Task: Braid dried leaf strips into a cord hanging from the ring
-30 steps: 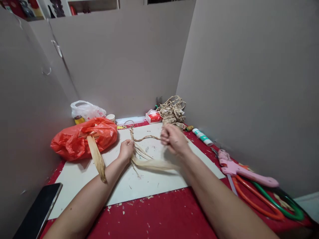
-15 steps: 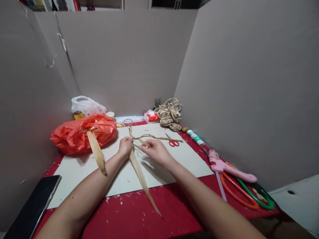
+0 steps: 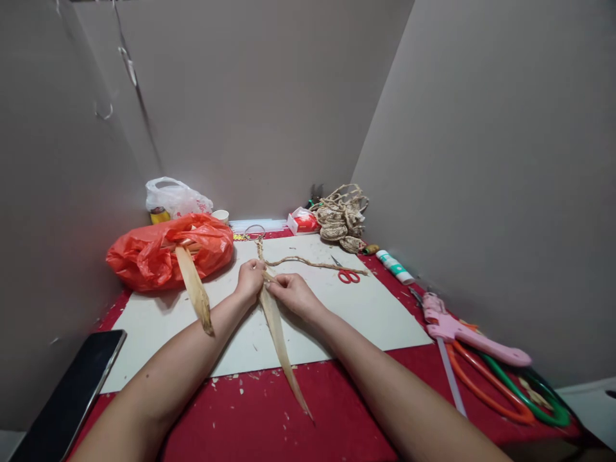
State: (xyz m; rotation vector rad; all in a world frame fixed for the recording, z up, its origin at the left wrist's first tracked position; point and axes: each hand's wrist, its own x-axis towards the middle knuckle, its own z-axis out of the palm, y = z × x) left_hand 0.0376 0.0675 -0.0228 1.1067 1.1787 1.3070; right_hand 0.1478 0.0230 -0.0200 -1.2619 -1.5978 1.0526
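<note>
My left hand (image 3: 251, 280) is closed on the braided cord (image 3: 260, 249) of dry husk, just below where it hangs from a metal ring (image 3: 255, 231). Close beside it, my right hand (image 3: 293, 294) pinches a narrow husk strand (image 3: 270, 277). A long pale husk strip (image 3: 275, 327) runs down from between the hands, over the white sheet (image 3: 346, 321) and past its front edge, narrowing to a point. Away to the right trails a thin twisted length (image 3: 312, 262) of the same fibre. Fingers hide the spot where the strands meet.
Left stands a red plastic bag (image 3: 139, 256) with a husk strip (image 3: 195, 285) sticking out. Red-handled scissors (image 3: 348, 276) lie on the sheet. Coiled cord bundles (image 3: 337, 218) sit behind. A pink glue gun (image 3: 476, 337) and large orange-handled scissors (image 3: 486, 385) lie right, a phone (image 3: 77, 391) left.
My right hand has come in from the right and now meets the strand close to my left hand. The view has tilted down and shifted slightly left.
</note>
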